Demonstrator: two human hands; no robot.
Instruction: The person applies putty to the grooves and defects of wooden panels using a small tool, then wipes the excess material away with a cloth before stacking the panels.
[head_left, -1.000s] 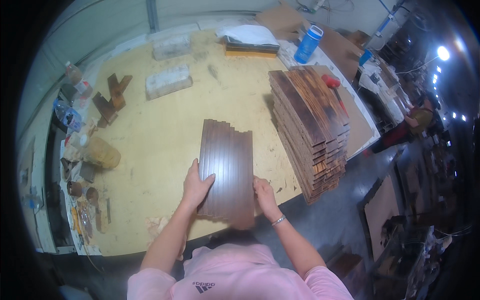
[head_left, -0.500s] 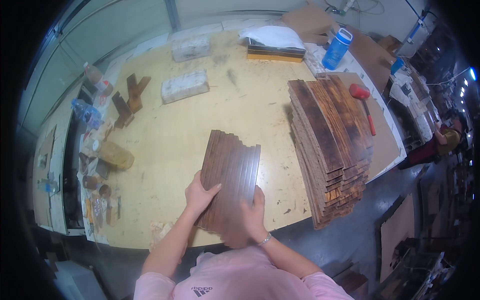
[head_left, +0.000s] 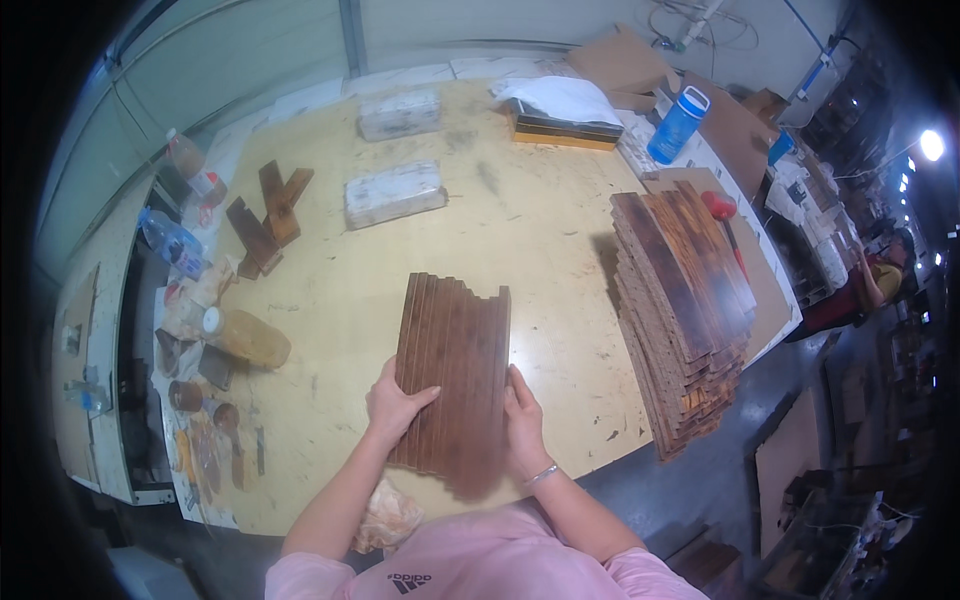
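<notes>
My left hand (head_left: 396, 404) grips the flat row of narrow, dark-brown wooden strips (head_left: 452, 375), thumb on top. My right hand (head_left: 523, 422) meets its right edge; whether it grips, I cannot tell.

Brown boards (head_left: 450, 390) duller now than a second ago

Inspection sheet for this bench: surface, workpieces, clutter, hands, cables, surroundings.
Surface: yellowish tabletop, dark marks and scuffs.
Workpieces: bundle of brown wood strips, ends uneven; stack of wood planks to its right.
Clutter: plastic bottles, dark wood offcuts, whitish blocks, red mallet, blue bottle, crumpled pale wad.
Hands: left hand grips the bundle's left side, thumb on top; right hand at its right edge, grip unclear.
Cables: thin loops by the far wall.
Surroundings: another person beyond the tabletop, right.
</notes>
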